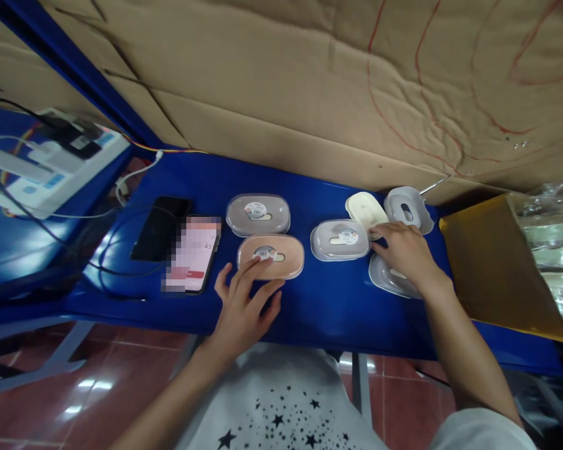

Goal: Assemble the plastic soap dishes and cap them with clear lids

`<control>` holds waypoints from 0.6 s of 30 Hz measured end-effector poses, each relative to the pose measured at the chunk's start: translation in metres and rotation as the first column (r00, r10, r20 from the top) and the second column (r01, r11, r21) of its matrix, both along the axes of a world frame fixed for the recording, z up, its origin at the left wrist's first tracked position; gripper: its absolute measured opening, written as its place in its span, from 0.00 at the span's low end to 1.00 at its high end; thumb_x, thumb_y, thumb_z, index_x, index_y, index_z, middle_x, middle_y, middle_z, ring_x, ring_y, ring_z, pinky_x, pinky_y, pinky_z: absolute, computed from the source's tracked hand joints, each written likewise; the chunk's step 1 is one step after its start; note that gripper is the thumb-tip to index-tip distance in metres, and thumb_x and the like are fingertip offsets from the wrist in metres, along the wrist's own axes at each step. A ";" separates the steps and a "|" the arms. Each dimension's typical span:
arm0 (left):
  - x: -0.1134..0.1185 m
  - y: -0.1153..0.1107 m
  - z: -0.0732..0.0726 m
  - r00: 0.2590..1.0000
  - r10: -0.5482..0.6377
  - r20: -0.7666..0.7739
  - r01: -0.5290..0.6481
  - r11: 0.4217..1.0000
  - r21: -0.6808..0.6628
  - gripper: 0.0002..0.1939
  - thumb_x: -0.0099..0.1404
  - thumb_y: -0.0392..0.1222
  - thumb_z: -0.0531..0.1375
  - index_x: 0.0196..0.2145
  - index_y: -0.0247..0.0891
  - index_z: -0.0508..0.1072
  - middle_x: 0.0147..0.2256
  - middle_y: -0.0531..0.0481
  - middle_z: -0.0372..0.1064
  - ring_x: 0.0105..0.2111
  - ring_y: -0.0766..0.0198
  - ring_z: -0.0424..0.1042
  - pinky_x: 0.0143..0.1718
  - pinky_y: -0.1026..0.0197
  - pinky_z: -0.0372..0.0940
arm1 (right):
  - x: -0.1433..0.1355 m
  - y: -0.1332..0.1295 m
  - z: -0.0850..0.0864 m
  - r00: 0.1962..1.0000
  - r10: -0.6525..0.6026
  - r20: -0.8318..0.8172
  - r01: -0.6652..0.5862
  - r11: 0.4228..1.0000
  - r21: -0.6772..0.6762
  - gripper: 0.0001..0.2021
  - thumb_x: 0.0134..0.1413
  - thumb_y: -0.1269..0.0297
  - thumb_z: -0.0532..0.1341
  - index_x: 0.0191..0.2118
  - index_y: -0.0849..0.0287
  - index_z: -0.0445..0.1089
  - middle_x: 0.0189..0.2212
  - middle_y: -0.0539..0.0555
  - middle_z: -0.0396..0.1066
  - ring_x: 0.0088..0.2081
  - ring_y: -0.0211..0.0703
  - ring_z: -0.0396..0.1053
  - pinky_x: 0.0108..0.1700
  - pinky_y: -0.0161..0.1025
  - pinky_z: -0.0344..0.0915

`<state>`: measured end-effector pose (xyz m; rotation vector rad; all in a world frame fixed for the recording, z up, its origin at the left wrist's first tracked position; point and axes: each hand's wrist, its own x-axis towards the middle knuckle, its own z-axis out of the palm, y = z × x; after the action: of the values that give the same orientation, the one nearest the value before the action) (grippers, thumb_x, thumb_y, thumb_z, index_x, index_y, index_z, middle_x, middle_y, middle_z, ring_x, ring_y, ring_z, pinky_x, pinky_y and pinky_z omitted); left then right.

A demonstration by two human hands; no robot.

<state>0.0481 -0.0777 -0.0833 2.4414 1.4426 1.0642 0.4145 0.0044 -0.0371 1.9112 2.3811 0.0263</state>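
On the blue table lie several oval plastic boxes with clear lids. My left hand [248, 297] rests its fingertips on the near edge of a peach box [288, 259], its fingers spread. Behind that is a greyish box [276, 215] with a round label. My right hand [406, 250] reaches over another grey box [385, 275], partly hidden beneath it, with its fingertips at the edge of a cream oval piece [366, 209]; its grip is hidden. Left of it sits a labelled grey box [326, 240]. An open grey piece with an oval slot [415, 219] stands behind the right hand.
Two phones, one dark [157, 231] and one lit [197, 250], lie at the left near cables. A white power strip [42, 181] is farther left. A cardboard box [497, 269] with wrapped items stands right; brown cardboard [263, 81] lines the back.
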 end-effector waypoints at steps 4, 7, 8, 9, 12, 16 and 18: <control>0.005 -0.002 0.004 1.000 -0.018 0.001 0.018 1.000 -0.004 0.13 0.70 0.33 0.67 0.50 0.46 0.75 0.61 0.42 0.73 0.65 0.46 0.71 0.72 0.33 0.47 | -0.005 0.014 -0.002 0.999 -0.039 0.018 0.039 0.999 -0.003 0.12 0.66 0.66 0.60 0.47 0.57 0.81 0.45 0.60 0.83 0.49 0.58 0.78 0.53 0.54 0.67; 0.007 -0.001 0.007 0.999 -0.034 -0.003 0.034 0.999 0.002 0.14 0.70 0.32 0.66 0.50 0.46 0.75 0.61 0.43 0.73 0.65 0.46 0.70 0.72 0.32 0.47 | -0.002 0.016 0.001 0.996 -0.080 -0.042 0.083 0.993 0.082 0.11 0.68 0.62 0.60 0.46 0.57 0.80 0.43 0.59 0.83 0.46 0.57 0.78 0.51 0.52 0.67; 0.008 -0.001 0.008 0.999 -0.044 -0.007 0.044 0.999 0.005 0.14 0.70 0.32 0.66 0.50 0.47 0.75 0.61 0.43 0.73 0.65 0.47 0.71 0.72 0.32 0.47 | 0.001 0.014 0.004 0.993 -0.092 -0.080 0.100 0.989 0.111 0.11 0.69 0.60 0.60 0.46 0.56 0.80 0.43 0.59 0.83 0.46 0.57 0.78 0.51 0.52 0.67; 0.008 -0.001 0.009 0.998 -0.056 -0.013 0.057 0.998 0.007 0.14 0.70 0.33 0.66 0.50 0.47 0.75 0.60 0.44 0.73 0.65 0.47 0.71 0.72 0.32 0.47 | 0.003 0.010 0.007 0.987 -0.098 -0.125 0.115 0.984 0.139 0.11 0.70 0.59 0.60 0.46 0.56 0.80 0.43 0.58 0.83 0.46 0.57 0.78 0.50 0.51 0.68; 0.008 0.000 0.011 0.995 -0.093 -0.031 0.093 0.996 0.014 0.13 0.71 0.33 0.66 0.51 0.46 0.75 0.59 0.44 0.75 0.64 0.47 0.71 0.72 0.32 0.46 | 0.006 -0.016 0.024 0.965 -0.057 -0.257 0.120 0.965 0.235 0.12 0.72 0.56 0.61 0.48 0.56 0.79 0.46 0.58 0.83 0.49 0.58 0.78 0.51 0.51 0.69; 0.008 -0.004 0.015 0.980 -0.199 -0.017 0.199 0.980 0.006 0.16 0.72 0.35 0.66 0.56 0.44 0.73 0.59 0.41 0.74 0.64 0.48 0.70 0.70 0.35 0.54 | -0.010 -0.081 0.046 0.926 0.138 -0.351 -0.031 0.955 0.295 0.10 0.71 0.59 0.64 0.53 0.52 0.78 0.51 0.56 0.82 0.56 0.58 0.77 0.56 0.53 0.68; 0.009 -0.007 0.014 0.953 -0.304 0.010 0.304 0.953 0.001 0.18 0.73 0.40 0.67 0.58 0.43 0.72 0.62 0.37 0.69 0.65 0.47 0.69 0.66 0.38 0.63 | -0.027 -0.114 0.047 0.883 0.273 -0.382 -0.193 0.953 0.233 0.12 0.72 0.66 0.64 0.57 0.49 0.77 0.51 0.52 0.83 0.56 0.54 0.77 0.57 0.52 0.69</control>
<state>0.0568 -0.0844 -0.0690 2.5435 1.0160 1.0031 0.3872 -0.1100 0.0100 1.8386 2.9801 -0.1565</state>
